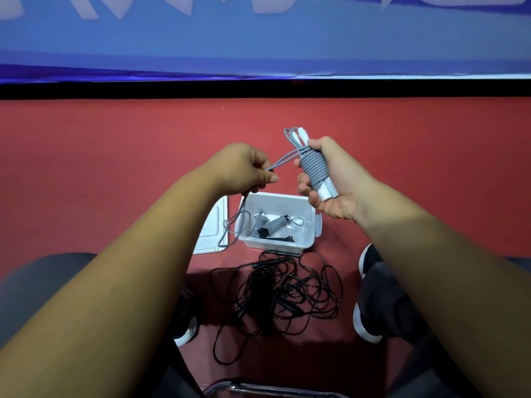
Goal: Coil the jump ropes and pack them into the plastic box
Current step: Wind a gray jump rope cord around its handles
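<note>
ROPE-PACKING, MID-COIL: Our right hand clamps a grey rope, fingers curled round the turns wound over its white handles. Our left hand pinches the slack between thumb and fingers, and the tail hangs down by the left wall of the box on the red floor below. We judge the winding nearly done. The next move calls for a few more turns and a tuck, then the drop into the box.

The count: one box, one lid beside it, two grey bundles inside with a dark piece we cannot identify, and one black tangle by our feet. How many ropes are in it, we cannot tell.
</note>
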Tool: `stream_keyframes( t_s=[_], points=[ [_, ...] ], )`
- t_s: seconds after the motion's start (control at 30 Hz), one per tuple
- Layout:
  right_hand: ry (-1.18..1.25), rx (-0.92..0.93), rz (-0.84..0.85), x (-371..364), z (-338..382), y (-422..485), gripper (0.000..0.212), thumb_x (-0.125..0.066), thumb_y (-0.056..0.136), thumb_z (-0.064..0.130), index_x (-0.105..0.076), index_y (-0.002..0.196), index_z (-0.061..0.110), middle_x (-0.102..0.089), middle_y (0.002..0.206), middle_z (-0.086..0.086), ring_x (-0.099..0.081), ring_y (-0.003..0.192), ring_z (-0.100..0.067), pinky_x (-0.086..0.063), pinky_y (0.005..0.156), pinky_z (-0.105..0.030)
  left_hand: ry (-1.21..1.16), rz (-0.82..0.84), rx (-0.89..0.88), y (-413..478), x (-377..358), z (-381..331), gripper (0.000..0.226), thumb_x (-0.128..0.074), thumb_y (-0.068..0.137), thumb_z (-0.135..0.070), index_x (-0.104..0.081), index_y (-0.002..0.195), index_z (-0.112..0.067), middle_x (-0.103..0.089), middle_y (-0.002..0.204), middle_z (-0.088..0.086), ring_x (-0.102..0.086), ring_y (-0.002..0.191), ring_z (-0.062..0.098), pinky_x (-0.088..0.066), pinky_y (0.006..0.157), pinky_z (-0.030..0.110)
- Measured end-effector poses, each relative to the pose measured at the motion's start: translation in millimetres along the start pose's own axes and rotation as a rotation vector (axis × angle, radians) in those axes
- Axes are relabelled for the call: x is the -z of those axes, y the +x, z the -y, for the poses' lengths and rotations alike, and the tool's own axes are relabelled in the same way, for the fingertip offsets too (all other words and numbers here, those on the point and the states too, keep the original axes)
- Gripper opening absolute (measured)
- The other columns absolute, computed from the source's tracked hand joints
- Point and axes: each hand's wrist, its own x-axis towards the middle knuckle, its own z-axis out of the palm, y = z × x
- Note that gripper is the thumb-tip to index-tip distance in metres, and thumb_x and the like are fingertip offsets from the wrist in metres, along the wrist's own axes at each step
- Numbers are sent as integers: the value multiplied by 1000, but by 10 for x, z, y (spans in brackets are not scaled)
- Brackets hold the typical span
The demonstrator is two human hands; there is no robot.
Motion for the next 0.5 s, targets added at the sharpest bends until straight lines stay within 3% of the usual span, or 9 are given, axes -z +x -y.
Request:
stream_keyframes(
  t_s=[0.07,0.13,0.2,0.27,0.37,0.43,0.5],
  points=[
    [9,4,-9,2,27,-14,42,-59,93,59,-69,99,19,-57,68,0,-61,58,-15,-54,48,-25,-117,12,2,3,-15,8,15,-78,93,-18,-71,86,-6,-69,67,2,-63,55,10,-55,56,26],
    [33,10,-19,13,58,-18,41,-58,94,59,-70,97,19,-57,68,-1,-63,58,-17,-64,63,-37,-284,28,-12,-6,-8,8,13,-76,94,-14,-69,90,-3,-72,73,9,-67,64,17,-58,62,30],
    [76,8,-18,31,84,-17,42,-59,93,61,-69,96,20,-56,68,-2,-64,59,-20,-65,76,-53,-438,37,-46,-24,21,-9,8,-71,97,-10,-67,95,-4,-75,90,22,-71,76,23,-62,72,35],
    [111,8,-23,46,99,-17,50,-61,91,70,-69,94,21,-56,67,-2,-64,59,-20,-64,79,-59,-569,55,-84,-45,49,-40,4,-64,101,-9,-63,98,-7,-75,96,21,-72,82,25,-61,80,38],
    [133,15,-29,33,118,-39,62,-58,88,82,-68,89,22,-56,65,-1,-57,52,-16,-65,74,-52,-727,79,-130,-65,67,-94,16,-52,109,-20,-60,99,-12,-66,80,6,-59,65,18,-59,73,34],
    [119,27,-33,20,136,-62,57,-58,90,78,-67,88,22,-56,65,-1,-55,50,-15,-65,69,-41,-796,58,-156,-56,77,-121,26,-46,112,-29,-61,103,-11,-49,71,1,-36,56,14,-50,63,29],
    [97,42,-37,21,155,-77,52,-58,92,72,-67,87,22,-54,66,0,-55,50,-14,-61,62,-30,-783,27,-172,-35,95,-123,31,-43,113,-30,-65,105,-10,-40,69,0,-26,59,15,-37,57,26]
  ],
)
